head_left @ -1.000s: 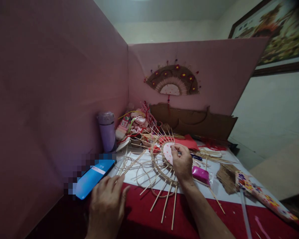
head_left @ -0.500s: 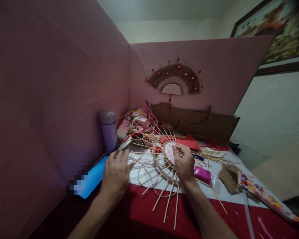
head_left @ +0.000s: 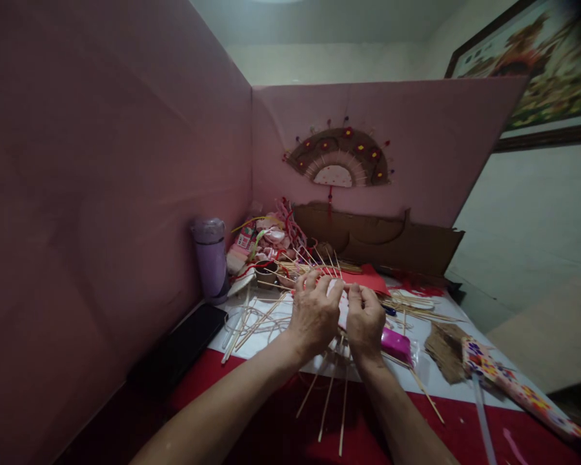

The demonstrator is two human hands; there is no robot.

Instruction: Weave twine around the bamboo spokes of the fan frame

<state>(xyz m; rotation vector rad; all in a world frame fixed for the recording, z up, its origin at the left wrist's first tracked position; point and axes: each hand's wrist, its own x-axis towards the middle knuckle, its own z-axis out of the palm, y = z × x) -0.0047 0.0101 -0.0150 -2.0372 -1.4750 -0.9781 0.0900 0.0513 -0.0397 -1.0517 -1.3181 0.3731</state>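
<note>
A half-woven rattan fan frame (head_left: 326,378) with radiating sticks lies on the white sheet in front of me. Its white dotted centre piece (head_left: 343,309) shows between my hands. My left hand (head_left: 314,313) rests on the frame's left side, fingers curled over the weave. Beside it, my right hand (head_left: 365,321) grips the frame's right side with its fingers bent. Most of the woven ring is hidden under both hands.
A dark phone (head_left: 181,345) lies at the left by the pink partition (head_left: 101,194). A purple bottle (head_left: 209,257) stands behind it. Loose rattan strands (head_left: 252,316), a magenta block (head_left: 395,344), red paper (head_left: 365,278), cardboard (head_left: 382,239) and a finished fan (head_left: 341,158) on the back wall surround the work. A patterned fan (head_left: 508,381) lies right.
My left hand left the phone and moved right onto the fan frame beside my right hand. The phone's blue screen has gone dark.
</note>
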